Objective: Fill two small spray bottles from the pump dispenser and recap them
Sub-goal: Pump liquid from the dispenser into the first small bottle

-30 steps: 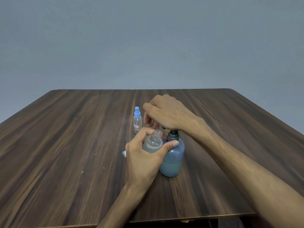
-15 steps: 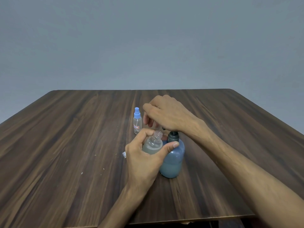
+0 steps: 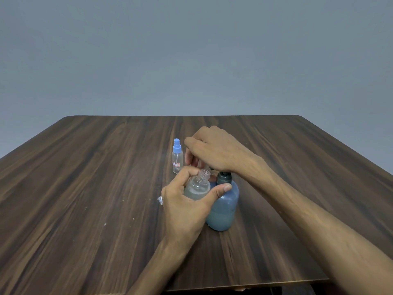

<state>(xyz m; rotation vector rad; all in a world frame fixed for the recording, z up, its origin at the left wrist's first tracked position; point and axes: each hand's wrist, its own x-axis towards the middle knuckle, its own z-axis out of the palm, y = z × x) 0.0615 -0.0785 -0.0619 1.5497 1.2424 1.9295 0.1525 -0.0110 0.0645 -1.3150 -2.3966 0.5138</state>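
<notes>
- Head view: the left hand (image 3: 182, 207) grips an uncapped clear spray bottle (image 3: 196, 187), with the fingers (image 3: 187, 173) curled round its far side and the thumb (image 3: 221, 189) pressed against its near side.
- The bottle's threaded neck is bare and points up and slightly away; pale cloudy liquid fills the lower part of its body.
- The uncapped bottle is held just beside the pump dispenser (image 3: 223, 207), on its left, with the open neck close under the right hand.
- The pump dispenser is a rounded blue bottle with a dark collar, standing upright on the worktop (image 3: 85, 188); it holds pale liquid in its lower half.
- The right hand (image 3: 214, 149) lies over the top of the dispenser, palm down, covering the pump head; its fingers bend downward past the bottle's neck, and whether they curl round anything is hidden.
- A second small spray bottle (image 3: 177, 157) with a light blue spray cap on stands upright farther back on the worktop, left of the right hand and apart from it.
- A small clear piece (image 3: 160, 200) shows at the left hand's outer edge, too little visible to identify.
</notes>
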